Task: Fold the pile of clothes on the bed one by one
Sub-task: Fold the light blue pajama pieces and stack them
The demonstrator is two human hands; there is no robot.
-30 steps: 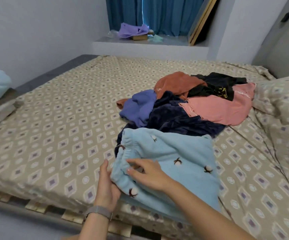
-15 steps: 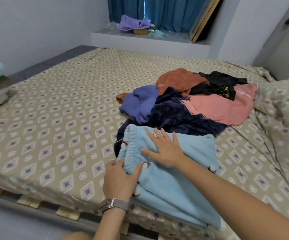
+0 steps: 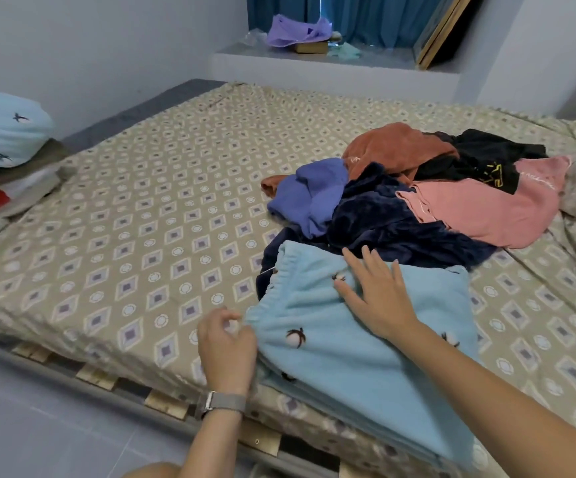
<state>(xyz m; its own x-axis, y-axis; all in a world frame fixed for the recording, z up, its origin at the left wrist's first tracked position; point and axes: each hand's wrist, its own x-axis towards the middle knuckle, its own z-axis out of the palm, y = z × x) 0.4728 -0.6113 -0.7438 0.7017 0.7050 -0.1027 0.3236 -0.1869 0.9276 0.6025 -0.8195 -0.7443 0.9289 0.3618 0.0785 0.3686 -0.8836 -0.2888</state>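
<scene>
Spread flat with straight fingers, the right hand (image 3: pixel 378 298) presses palm-down on the light blue fleece garment (image 3: pixel 355 343), close behind its gathered elastic waistband. Just to the left of it and nearer the person, the left hand (image 3: pixel 226 346) has its fingers curled at the near corner of that waistband, where the fabric bunches against the fingertips; whether they actually pinch the cloth cannot be told. A grey watch (image 3: pixel 222 403) sits on the left wrist. The blue garment lies folded at the near edge of the bed (image 3: pixel 134 243), its lower end hanging toward the slatted frame below the left hand. Directly beyond the right hand's fingertips lies the pile of unfolded clothes: a dark navy plush piece (image 3: pixel 393 222) touching the blue garment's far edge, a violet piece (image 3: pixel 309 194) on top of the navy to the left, a rust-coloured piece (image 3: pixel 393 150) behind that, a black garment (image 3: pixel 479 157) with yellow print farther right, and a pink garment (image 3: pixel 486 208) spreading to the right of the navy. Far to the left of the left hand, at the bed's edge, a stack of folded items (image 3: pixel 0 160) is topped by another light blue fleece piece. Well beyond both hands, a purple cloth (image 3: pixel 296 31) rests on the window ledge.
</scene>
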